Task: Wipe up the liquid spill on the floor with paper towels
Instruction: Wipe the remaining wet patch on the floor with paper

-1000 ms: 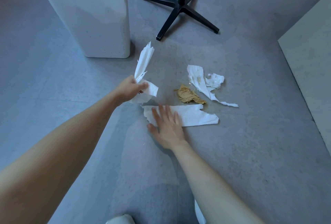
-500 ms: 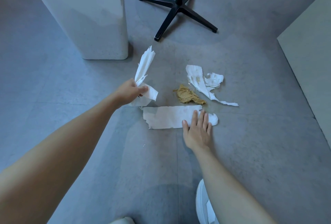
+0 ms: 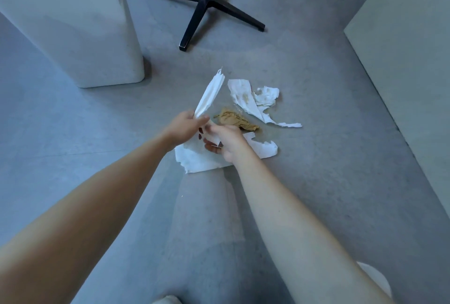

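My left hand (image 3: 183,126) grips a long folded strip of white paper towel (image 3: 211,93) that sticks up and away from me. My right hand (image 3: 227,142) has come up against it and its fingers curl round the strip's lower end, above a flat white towel sheet (image 3: 261,149) lying on the grey floor. Just beyond the hands lies a brown soaked wad (image 3: 235,120). A torn, stained white towel (image 3: 253,99) lies further back to the right.
A white pillar base (image 3: 97,36) stands at the back left. A black cross-shaped stand foot (image 3: 207,3) sits behind the towels. A pale panel (image 3: 409,60) runs along the right. My shoe tips (image 3: 375,277) show at the bottom edge.
My right hand lifted off the flat sheet on the floor and moved left and up to meet my left hand at the towel strip. The left hand shifted slightly right.
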Demonstrator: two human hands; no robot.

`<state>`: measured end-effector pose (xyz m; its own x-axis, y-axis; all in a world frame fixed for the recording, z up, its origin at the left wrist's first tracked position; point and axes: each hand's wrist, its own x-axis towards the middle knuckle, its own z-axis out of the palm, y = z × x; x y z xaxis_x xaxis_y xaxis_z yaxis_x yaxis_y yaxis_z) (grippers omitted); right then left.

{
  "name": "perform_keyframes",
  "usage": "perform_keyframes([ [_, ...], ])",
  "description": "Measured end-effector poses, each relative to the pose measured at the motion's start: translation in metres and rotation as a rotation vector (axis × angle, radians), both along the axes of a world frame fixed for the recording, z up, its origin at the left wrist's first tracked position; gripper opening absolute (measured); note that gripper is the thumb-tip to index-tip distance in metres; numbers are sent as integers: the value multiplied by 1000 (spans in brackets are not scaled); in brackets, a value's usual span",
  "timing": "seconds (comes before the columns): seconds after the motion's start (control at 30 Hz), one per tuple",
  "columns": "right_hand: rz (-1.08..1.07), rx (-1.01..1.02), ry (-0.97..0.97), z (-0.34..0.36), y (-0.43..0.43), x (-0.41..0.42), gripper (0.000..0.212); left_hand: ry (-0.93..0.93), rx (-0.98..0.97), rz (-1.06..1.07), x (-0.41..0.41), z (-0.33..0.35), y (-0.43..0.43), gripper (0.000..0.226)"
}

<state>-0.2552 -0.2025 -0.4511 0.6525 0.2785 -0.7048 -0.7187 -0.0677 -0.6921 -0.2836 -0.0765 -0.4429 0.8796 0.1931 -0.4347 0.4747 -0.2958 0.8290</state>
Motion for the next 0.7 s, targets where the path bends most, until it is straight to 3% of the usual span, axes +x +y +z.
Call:
perform_keyframes([
  [0.03, -61, 31, 14, 2, -2, 3, 9, -2, 14, 5, 3, 0, -4, 30],
  [0.13, -191, 51, -10, 2, -13, 12, 16, -12, 93, 48, 10, -1, -12, 34],
  [0.3, -233, -39, -44, -3, -58, 25, 25, -42, 134, 179, 19, 2, -18, 37],
  [0.5, -201, -327, -87, -17, -139, 38, 28, -4, -170, 168, 17, 7, -25, 19],
  [0.7, -407, -443, -46, -20, -184, 52, 20, 79, -355, 142, 5, 7, -31, 27],
])
